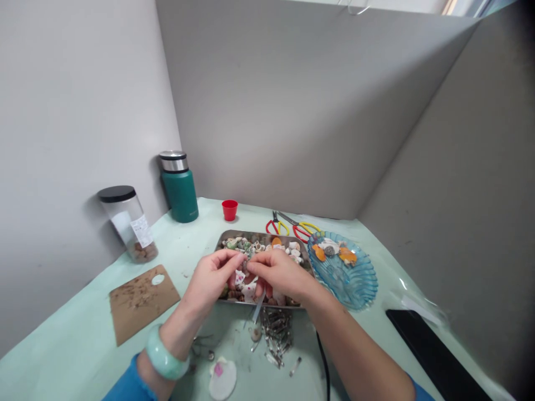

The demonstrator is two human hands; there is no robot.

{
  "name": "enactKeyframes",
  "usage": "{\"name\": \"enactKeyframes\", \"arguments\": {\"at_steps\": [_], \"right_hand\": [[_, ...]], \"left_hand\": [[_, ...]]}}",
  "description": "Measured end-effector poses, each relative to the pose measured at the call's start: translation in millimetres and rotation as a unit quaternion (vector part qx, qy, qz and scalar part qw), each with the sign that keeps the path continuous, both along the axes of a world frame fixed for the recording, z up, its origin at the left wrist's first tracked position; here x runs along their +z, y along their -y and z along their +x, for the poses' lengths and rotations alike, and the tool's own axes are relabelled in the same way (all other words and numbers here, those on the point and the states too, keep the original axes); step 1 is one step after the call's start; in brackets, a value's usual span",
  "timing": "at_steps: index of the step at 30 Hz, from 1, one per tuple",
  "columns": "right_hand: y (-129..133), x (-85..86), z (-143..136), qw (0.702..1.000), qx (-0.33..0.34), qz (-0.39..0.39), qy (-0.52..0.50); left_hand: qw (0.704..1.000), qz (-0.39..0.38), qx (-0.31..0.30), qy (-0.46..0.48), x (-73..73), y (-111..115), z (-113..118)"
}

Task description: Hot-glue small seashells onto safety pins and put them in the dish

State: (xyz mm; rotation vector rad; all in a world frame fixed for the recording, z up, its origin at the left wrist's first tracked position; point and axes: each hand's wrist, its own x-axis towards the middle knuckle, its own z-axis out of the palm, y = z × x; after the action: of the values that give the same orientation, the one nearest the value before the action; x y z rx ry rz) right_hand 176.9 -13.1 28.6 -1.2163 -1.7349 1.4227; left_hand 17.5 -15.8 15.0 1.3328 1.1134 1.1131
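Over a metal tray point(262, 303) filled with shells, my left hand point(215, 273) and my right hand point(280, 271) meet fingertip to fingertip. Both are closed in a pinch, and what lies between the fingertips is too small to make out. A thin pale strip point(259, 307) hangs below my right hand. Just in front of the tray lies a pile of small metal pins point(276, 334). A white shell with a pink patch point(223, 381) rests near the front edge. A green bangle point(165, 353) circles my left wrist.
A brown board point(142, 301), a lidded jar point(134, 223) and a green bottle point(180, 192) stand or lie left. Behind are a red cup point(229, 210) and scissors point(307, 228). Right are a blue glass plate point(355, 281), a black flat object point(434, 353) and a black cable point(324, 365).
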Motion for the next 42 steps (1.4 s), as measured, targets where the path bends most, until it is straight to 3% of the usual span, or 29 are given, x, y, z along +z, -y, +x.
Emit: {"name": "enactKeyframes", "arguments": {"at_steps": [7, 12, 14, 16, 18, 22, 27, 29, 31, 34, 36, 40, 42], "right_hand": [[-2.3, -5.3, 1.3, 0.999, -0.009, 0.014, 0.029], [-6.2, -3.0, 8.8, 0.994, -0.05, 0.03, 0.09], [-6.8, 1.4, 11.4, 0.994, -0.08, 0.039, 0.065], [-7.1, 5.1, 13.5, 0.991, -0.109, 0.06, 0.042], [-7.1, 7.3, 15.6, 0.987, -0.125, 0.089, 0.042], [-7.1, 11.0, 22.0, 0.978, -0.136, 0.146, 0.066], [-7.3, 20.0, 35.0, 0.973, -0.144, 0.167, 0.061], [-6.5, 23.3, 39.0, 0.974, -0.143, 0.167, 0.049], [-4.8, 26.4, 41.0, 0.975, -0.141, 0.168, 0.042], [0.1, 31.6, 41.1, 0.975, -0.134, 0.175, 0.039], [4.6, 35.7, 40.4, 0.974, -0.128, 0.182, 0.036], [13.8, 42.4, 38.8, 0.974, -0.121, 0.188, 0.025], [17.4, 43.9, 37.4, 0.974, -0.115, 0.193, 0.025]], "left_hand": [[1.0, 0.001, 0.0, -0.024, -3.8, -2.6, -0.7], [0.997, 0.01, 0.045, -0.065, -5.6, -7.4, -3.4], [0.991, 0.02, 0.033, -0.128, -2.1, -5.1, -4.2], [0.981, 0.038, -0.036, -0.185, 3.3, 0.5, -3.9], [0.963, 0.09, -0.079, -0.242, 8.1, 6.6, -3.1], [0.915, 0.221, -0.053, -0.332, 7.0, 8.8, -4.5], [0.841, 0.232, -0.006, -0.488, 0.0, -0.8, -11.9], [0.831, 0.248, -0.015, -0.498, 5.1, 1.9, -13.4], [0.842, 0.247, -0.047, -0.478, 14.6, 12.4, -13.2], [0.892, 0.129, -0.092, -0.423, 28.3, 40.2, -10.1], [0.906, 0.076, -0.161, -0.385, 30.5, 61.2, -6.7], [0.878, 0.071, -0.253, -0.4, 13.0, 90.7, 2.3], [0.863, 0.106, -0.229, -0.439, -0.6, 96.8, 6.8]]}}
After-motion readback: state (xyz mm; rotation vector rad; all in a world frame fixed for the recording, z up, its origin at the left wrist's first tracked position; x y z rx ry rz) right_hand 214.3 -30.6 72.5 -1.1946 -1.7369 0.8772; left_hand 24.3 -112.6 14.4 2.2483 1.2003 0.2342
